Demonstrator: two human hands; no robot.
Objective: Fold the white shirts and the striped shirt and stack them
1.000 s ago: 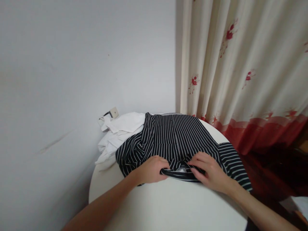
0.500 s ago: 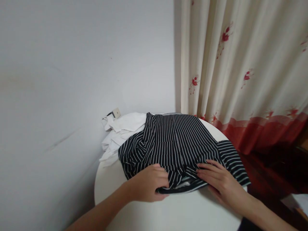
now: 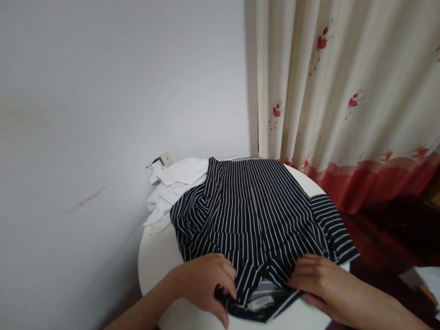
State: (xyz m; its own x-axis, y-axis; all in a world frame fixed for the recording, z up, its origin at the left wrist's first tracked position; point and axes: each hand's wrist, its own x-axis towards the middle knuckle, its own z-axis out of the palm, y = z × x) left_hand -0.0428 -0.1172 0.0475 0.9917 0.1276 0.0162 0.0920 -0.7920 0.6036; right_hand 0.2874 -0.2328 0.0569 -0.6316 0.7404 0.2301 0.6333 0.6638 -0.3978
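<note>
A black shirt with white stripes (image 3: 254, 206) lies spread on a round white table (image 3: 154, 261), its collar towards me. My left hand (image 3: 209, 284) is closed on the collar's left side, the thumb lying below the cloth. On the other side, my right hand (image 3: 319, 284) pinches the collar edge, with the thumb hidden underneath. Between both hands the neck opening shows grey inner cloth and a pale label (image 3: 261, 303). One short sleeve (image 3: 332, 224) spreads to the right; the left sleeve (image 3: 189, 213) is bunched.
Crumpled white cloth (image 3: 172, 188) lies at the table's back left, against the wall (image 3: 120, 91). A socket with a black plug (image 3: 165, 159) sits just behind it. Floral curtains (image 3: 326, 91) hang at the right, above a dark reddish floor (image 3: 364, 243).
Both hands have moved towards me, drawing the collar nearer the table's front. The neck opening is wider and the shirt's upper part is straighter. My right hand has gone from resting flat to gripping.
</note>
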